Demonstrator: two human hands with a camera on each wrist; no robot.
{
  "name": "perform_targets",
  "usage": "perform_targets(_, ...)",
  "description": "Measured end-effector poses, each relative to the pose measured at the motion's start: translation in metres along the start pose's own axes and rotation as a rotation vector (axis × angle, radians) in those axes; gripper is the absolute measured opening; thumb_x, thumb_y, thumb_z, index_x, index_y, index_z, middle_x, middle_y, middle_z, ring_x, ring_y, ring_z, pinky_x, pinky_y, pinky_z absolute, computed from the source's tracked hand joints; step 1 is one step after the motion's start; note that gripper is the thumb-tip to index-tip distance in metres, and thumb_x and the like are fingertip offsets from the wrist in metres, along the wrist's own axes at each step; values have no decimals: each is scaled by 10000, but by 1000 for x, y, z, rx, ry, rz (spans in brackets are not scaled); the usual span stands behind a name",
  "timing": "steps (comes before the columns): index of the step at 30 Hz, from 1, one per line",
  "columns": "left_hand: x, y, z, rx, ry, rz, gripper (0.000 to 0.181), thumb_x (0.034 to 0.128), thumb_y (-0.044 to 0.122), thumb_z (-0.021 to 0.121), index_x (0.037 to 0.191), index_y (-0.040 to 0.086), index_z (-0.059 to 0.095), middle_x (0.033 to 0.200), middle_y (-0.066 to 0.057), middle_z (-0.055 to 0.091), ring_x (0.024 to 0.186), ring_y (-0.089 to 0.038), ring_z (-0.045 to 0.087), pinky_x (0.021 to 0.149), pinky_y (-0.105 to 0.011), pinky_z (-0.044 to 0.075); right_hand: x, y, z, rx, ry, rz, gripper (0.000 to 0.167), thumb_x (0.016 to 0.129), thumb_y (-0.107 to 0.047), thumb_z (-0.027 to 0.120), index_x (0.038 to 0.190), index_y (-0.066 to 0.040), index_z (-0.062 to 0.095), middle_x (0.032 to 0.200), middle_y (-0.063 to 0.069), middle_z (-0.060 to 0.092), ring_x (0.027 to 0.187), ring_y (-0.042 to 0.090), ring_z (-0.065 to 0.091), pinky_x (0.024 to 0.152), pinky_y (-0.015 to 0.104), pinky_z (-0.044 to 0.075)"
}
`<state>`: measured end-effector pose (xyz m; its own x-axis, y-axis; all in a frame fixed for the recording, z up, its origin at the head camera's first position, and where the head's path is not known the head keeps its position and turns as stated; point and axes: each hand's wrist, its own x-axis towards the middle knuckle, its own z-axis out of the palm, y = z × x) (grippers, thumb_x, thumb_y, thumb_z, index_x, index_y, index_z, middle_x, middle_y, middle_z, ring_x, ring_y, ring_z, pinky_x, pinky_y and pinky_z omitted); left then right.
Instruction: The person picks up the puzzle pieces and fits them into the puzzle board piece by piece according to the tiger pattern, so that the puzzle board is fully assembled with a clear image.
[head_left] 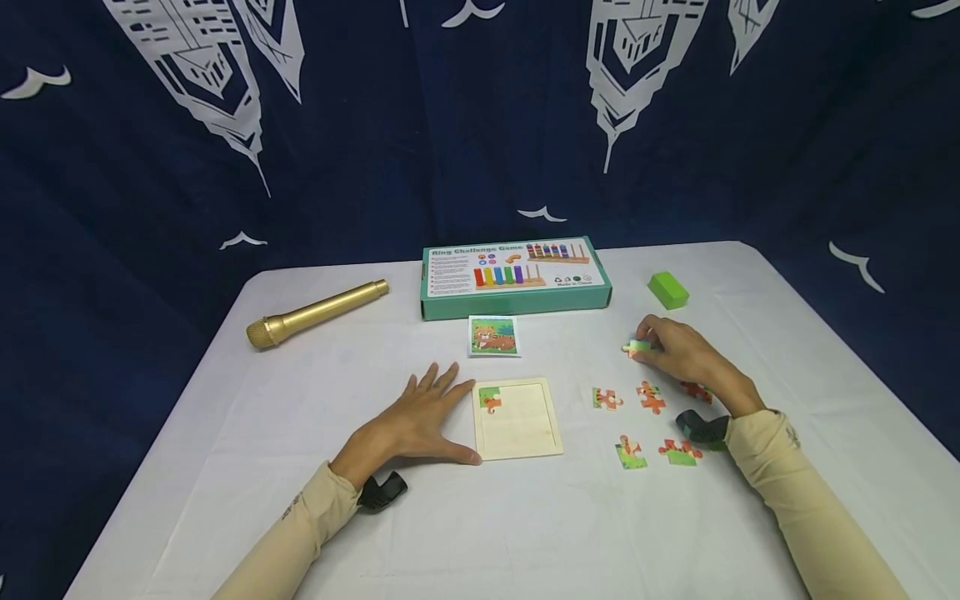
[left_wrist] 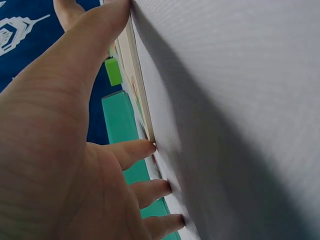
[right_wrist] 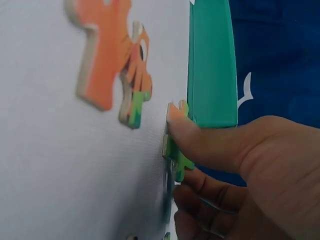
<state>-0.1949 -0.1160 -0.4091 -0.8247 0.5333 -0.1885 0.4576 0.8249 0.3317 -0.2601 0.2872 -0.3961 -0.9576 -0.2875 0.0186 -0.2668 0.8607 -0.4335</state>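
A square wooden puzzle tray (head_left: pixel 525 427) lies in the middle of the table, with one jigsaw piece (head_left: pixel 489 395) in its far left corner. My left hand (head_left: pixel 416 421) rests at the tray's left side, fingers spread, thumb and index fingertip at its edge. Over on the right, my right hand (head_left: pixel 688 357) pinches a green and orange jigsaw piece (head_left: pixel 637 347) between thumb and fingers; the right wrist view shows that piece (right_wrist: pixel 170 148) close to the cloth. Several loose pieces lie nearer the body, among them a tiger-striped one (head_left: pixel 651 397) and a green-bottomed one (head_left: pixel 681 453). The right forearm partly covers others.
Behind the tray lies a tiger picture card (head_left: pixel 493 337), and behind that a teal Ring Challenge Game box (head_left: pixel 517 279). A gold microphone (head_left: pixel 318 314) is at the back left. A green block (head_left: pixel 668 290) sits beyond my right hand.
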Motion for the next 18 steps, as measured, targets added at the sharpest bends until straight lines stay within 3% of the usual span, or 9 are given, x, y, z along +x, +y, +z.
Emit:
perform_targets(6, 0, -1, 1, 4, -1, 2, 1108, 648, 704, 729, 1519, 181, 288, 1603, -126, 99, 1460, -389, 14, 1146, -594, 66, -1, 0, -2, 55, 4, -15, 136, 931, 9, 526, 1044, -17, 597, 944, 154, 612, 805, 254, 544, 671, 357, 463)
perform_targets(18, -1, 1, -1, 6, 4, 2, 1098, 649, 699, 732, 1516, 183, 297, 1601, -129, 117, 1459, -394, 22, 1145, -597, 69, 0, -7, -5, 145, -1, -19, 145, 937, -24, 554, 1060, -14, 630, 928, 123, 616, 791, 224, 551, 672, 320, 470)
